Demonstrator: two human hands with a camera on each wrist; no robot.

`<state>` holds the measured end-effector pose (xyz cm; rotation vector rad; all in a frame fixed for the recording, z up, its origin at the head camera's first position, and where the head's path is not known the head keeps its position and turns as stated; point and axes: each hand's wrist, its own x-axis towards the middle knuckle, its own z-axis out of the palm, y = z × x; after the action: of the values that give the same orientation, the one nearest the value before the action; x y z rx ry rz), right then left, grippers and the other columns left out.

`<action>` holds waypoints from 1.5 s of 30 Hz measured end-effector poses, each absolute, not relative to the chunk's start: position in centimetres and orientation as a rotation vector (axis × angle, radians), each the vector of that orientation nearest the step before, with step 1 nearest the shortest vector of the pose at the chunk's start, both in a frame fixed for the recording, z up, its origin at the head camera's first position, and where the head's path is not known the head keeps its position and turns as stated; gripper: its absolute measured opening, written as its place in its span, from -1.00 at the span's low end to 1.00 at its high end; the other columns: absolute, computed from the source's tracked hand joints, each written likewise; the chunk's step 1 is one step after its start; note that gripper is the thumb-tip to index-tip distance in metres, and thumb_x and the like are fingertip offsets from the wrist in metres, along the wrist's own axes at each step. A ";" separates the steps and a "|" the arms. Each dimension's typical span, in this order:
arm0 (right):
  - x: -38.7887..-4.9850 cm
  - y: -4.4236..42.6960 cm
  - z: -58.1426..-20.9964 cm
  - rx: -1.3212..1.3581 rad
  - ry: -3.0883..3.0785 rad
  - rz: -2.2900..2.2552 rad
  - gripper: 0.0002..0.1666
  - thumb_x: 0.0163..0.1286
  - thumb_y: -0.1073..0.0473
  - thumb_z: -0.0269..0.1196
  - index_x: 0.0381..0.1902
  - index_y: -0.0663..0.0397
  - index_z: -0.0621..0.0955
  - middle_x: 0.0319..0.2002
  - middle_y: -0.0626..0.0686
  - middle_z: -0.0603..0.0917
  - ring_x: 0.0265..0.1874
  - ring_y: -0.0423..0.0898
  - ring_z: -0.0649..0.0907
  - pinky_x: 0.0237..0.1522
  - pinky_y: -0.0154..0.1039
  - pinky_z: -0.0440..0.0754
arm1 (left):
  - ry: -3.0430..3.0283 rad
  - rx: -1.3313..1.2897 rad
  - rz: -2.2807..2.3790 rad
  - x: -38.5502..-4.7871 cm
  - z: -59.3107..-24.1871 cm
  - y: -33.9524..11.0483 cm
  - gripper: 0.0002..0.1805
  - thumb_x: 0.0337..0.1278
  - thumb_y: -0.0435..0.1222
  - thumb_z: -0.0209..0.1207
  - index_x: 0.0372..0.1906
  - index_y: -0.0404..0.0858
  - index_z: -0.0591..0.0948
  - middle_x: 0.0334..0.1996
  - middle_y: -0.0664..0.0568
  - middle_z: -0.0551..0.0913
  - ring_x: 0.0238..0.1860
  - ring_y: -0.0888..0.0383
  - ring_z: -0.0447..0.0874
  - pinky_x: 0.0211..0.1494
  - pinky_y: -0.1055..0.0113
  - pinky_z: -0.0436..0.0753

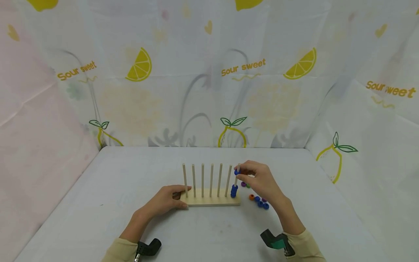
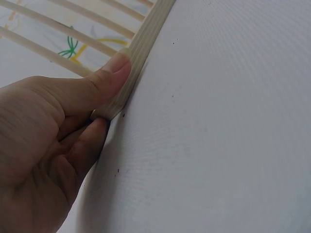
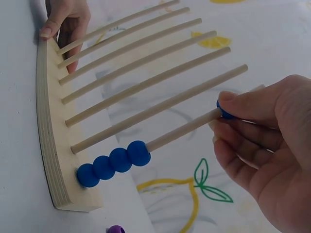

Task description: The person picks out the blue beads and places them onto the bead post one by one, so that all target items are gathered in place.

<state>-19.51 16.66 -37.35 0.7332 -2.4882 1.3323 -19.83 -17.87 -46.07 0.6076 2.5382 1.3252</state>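
Note:
A wooden base (image 1: 212, 201) with a row of several upright pegs stands on the table. My left hand (image 1: 164, 199) grips its left end, thumb (image 2: 115, 73) on the front edge. Up near the top of the rightmost peg (image 3: 187, 128), my right hand (image 1: 260, 179) pinches a blue bead (image 3: 225, 112) between thumb and fingers. The peg passes into that bead, and its tip shows beyond the hand. Lower on the same peg, several blue beads (image 3: 120, 160) are stacked down to the base. The other pegs carry no beads.
Loose beads lie on the table right of the base: several blue beads (image 1: 260, 204), an orange bead (image 1: 251, 197) and a purple bead (image 1: 243, 184), some partly behind the right hand. A printed cloth (image 1: 183, 91) hangs behind and beside the white table (image 1: 131, 163).

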 end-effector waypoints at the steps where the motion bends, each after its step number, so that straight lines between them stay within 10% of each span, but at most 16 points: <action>1: -19.5 16.7 -37.4 0.738 -2.493 1.330 -0.83 0.28 0.33 0.38 -0.17 0.04 0.74 -0.23 -0.02 0.75 -0.29 -0.20 0.71 -0.19 -0.32 0.72 | 2.539 0.606 1.325 -19.8 -46.1 -17.9 -0.30 -0.04 -0.19 0.48 0.29 -0.23 0.56 0.31 -0.06 0.56 0.39 -0.07 0.44 0.30 0.13 0.55; 45: -20.4 16.6 -39.4 0.846 -2.768 1.166 -0.87 0.20 0.36 0.40 -0.27 0.11 0.75 -0.31 -0.07 0.71 -0.35 -0.25 0.63 -0.22 -0.35 0.66 | 2.564 0.594 1.316 -19.8 -46.0 -17.8 -0.30 -0.06 -0.15 0.49 0.28 -0.19 0.58 0.30 -0.05 0.57 0.39 -0.06 0.45 0.33 0.08 0.51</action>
<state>-20.36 16.59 -39.40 0.8460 -2.7681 1.1661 -19.76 -17.82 -46.04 0.5936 2.5637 1.3163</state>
